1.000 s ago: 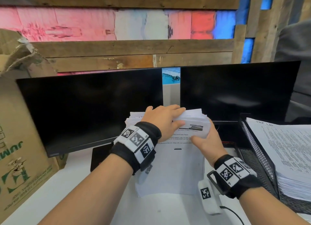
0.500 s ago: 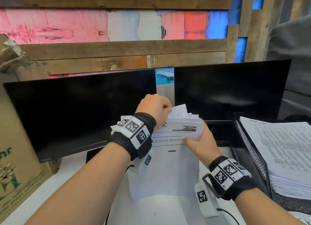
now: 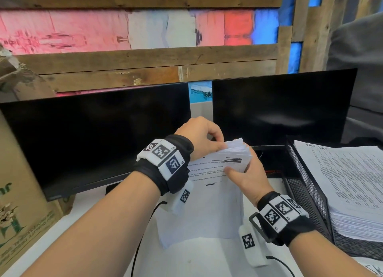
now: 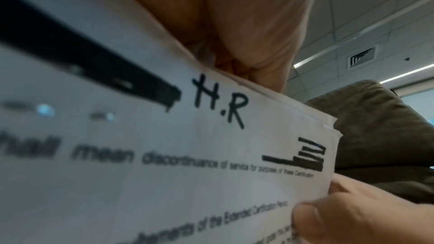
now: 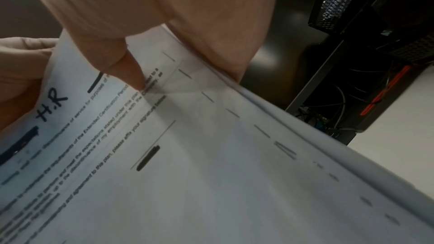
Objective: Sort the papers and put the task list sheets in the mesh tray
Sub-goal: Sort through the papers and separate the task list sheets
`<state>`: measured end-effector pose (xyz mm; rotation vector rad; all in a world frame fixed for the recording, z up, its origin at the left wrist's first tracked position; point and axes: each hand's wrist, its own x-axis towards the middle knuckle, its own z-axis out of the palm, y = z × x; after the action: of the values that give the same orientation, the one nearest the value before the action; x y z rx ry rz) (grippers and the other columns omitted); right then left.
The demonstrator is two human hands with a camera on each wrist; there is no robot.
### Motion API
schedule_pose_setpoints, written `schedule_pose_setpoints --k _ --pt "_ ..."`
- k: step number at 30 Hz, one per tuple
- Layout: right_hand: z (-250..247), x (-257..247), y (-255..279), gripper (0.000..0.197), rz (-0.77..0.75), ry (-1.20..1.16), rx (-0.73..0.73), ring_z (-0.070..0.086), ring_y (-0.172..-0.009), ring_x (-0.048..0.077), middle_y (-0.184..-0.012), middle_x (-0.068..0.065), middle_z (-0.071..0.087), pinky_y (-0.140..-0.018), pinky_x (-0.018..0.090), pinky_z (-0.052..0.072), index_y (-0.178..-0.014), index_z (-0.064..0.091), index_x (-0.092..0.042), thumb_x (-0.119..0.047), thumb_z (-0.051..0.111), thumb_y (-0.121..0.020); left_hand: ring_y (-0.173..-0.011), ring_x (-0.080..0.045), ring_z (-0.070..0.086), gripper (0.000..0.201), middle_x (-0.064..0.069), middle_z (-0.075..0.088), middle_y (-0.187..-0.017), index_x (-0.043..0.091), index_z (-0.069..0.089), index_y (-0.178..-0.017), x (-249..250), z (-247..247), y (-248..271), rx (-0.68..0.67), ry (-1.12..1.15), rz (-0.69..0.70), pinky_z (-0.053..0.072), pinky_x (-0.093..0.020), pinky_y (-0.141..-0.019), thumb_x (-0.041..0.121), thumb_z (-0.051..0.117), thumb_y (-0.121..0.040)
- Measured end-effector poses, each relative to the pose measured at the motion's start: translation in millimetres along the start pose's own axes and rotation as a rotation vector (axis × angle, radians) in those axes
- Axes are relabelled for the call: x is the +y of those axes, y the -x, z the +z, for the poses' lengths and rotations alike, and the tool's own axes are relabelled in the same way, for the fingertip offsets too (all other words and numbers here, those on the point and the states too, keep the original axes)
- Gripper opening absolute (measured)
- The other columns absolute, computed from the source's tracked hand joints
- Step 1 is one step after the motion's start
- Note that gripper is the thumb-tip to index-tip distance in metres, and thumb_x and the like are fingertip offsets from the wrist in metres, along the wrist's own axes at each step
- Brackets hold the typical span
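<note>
I hold a stack of white printed papers (image 3: 209, 185) upright on the desk between the two monitors. Its front sheet (image 4: 164, 155) bears a handwritten "H.R" and black redaction bars. My right hand (image 3: 246, 173) grips the stack's right edge, thumb (image 5: 126, 66) pressed on the front sheet. At the top edge my left hand (image 3: 203, 138) pinches the sheets with curled fingers. The black mesh tray (image 3: 306, 185) stands at the right and holds a thick pile of task list sheets (image 3: 352, 185).
Two dark monitors (image 3: 93, 140) stand right behind the papers. A cardboard box (image 3: 22, 193) fills the left side. Cables and a black stand (image 5: 328, 99) lie under the right monitor. A grey chair back (image 3: 358, 69) rises at the far right.
My left hand went from lying flat over the top of the stack to curling and pinching sheets at the top edge. The stack's top has shifted slightly to the right.
</note>
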<state>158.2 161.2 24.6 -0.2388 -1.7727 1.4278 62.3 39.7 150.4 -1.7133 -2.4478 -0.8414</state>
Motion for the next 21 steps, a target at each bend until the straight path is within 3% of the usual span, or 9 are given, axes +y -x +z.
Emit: schedule_pose_setpoints --k 4,10,15,21 --pt "2.0 1.8 -0.6 0.051 0.014 -0.004 0.019 0.066 -0.097 0.013 -0.105 0.0 0.066 -0.07 0.022 0.055 -0.118 0.053 -0.021 0.006 0.069 -0.078 -0.084 -0.009 0.057 0.004 0.008 0.062 -0.089 0.023 0.067 -0.087 0.8 -4.8 -1.5 0.005 -0.129 -0.029 0.053 -0.033 -0.088 0.027 0.066 -0.087" --pt "4.6 0.9 0.2 0.05 0.006 0.007 -0.002 0.065 -0.099 0.01 -0.107 -0.004 0.065 -0.073 0.02 0.055 -0.108 0.051 -0.033 0.005 0.068 -0.08 -0.088 -0.012 0.056 0.005 0.011 0.057 -0.081 0.022 0.067 -0.085 -6.1 -7.3 -2.1 0.094 -0.196 -0.032 0.053 -0.035 -0.09 0.025 0.064 -0.088" --pt "5.1 -0.9 3.0 0.068 -0.035 -0.036 -0.03 0.063 -0.101 0.006 -0.115 -0.003 0.061 -0.074 0.02 0.055 -0.121 0.043 -0.044 0.008 0.064 -0.082 -0.08 -0.007 0.056 0.005 0.012 0.06 -0.085 0.026 0.065 -0.082 0.8 -7.4 -0.4 -0.025 -0.157 0.006 0.052 -0.03 -0.085 0.028 0.066 -0.087" --pt "3.2 -1.5 3.9 0.07 -0.039 -0.029 -0.04 0.063 -0.102 0.004 -0.119 -0.001 0.062 -0.072 0.02 0.055 -0.14 0.04 -0.029 0.004 0.065 -0.083 -0.08 -0.006 0.055 0.005 0.01 0.061 -0.084 0.023 0.069 -0.087 0.4 -9.3 -5.6 0.012 -0.243 0.022 0.047 -0.022 -0.077 0.027 0.065 -0.087"
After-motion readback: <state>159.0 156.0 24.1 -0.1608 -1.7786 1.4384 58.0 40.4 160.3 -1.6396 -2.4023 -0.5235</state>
